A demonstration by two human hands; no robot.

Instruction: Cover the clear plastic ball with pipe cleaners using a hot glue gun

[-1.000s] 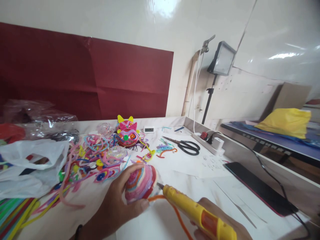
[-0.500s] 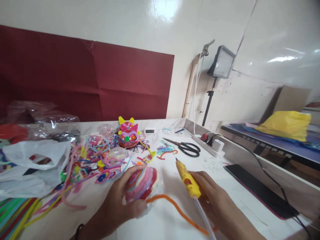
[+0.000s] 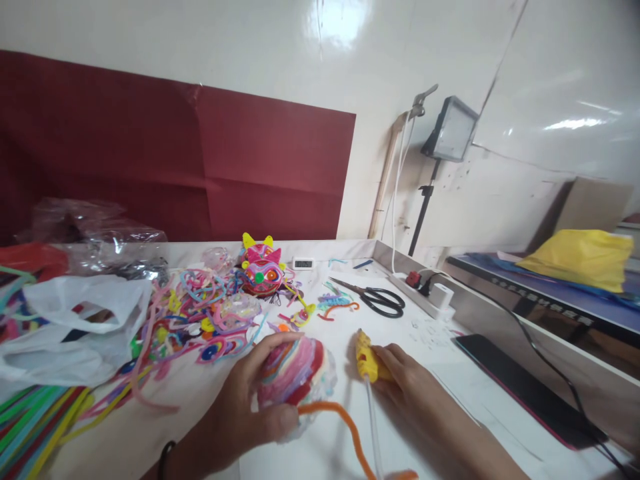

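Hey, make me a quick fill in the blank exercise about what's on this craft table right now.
The right hand holds a ____ glue gun against the table. The left hand grips a striped ball, from which an ____ pipe cleaner trails. Black-handled ____ lie beyond the glue gun.
Missing words: yellow; orange; scissors.
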